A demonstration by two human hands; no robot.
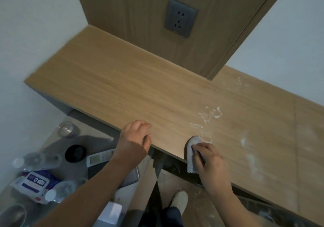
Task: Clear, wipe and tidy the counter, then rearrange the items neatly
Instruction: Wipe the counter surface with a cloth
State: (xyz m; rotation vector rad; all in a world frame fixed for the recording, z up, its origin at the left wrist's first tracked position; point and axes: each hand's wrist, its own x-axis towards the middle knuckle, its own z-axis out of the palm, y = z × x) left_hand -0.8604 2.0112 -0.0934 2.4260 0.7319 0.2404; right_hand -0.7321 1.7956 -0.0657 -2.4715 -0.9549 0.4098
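Observation:
A wooden counter (133,86) runs from the left wall to the right edge of the view. White smears (211,114) streak its right half. My right hand (208,158) presses a grey-white cloth (192,149) against the counter's front edge, with part of the cloth hanging over it. My left hand (135,139) rests on the front edge to the left, fingers curled over the lip, holding nothing.
On the floor at the lower left lie a wet-wipes pack (35,183), clear plastic bottles (36,160), a glass jar (67,129), a black round lid (75,153), a remote control (100,157) and a grey flat device (130,176). A wall socket (180,17) sits above the counter.

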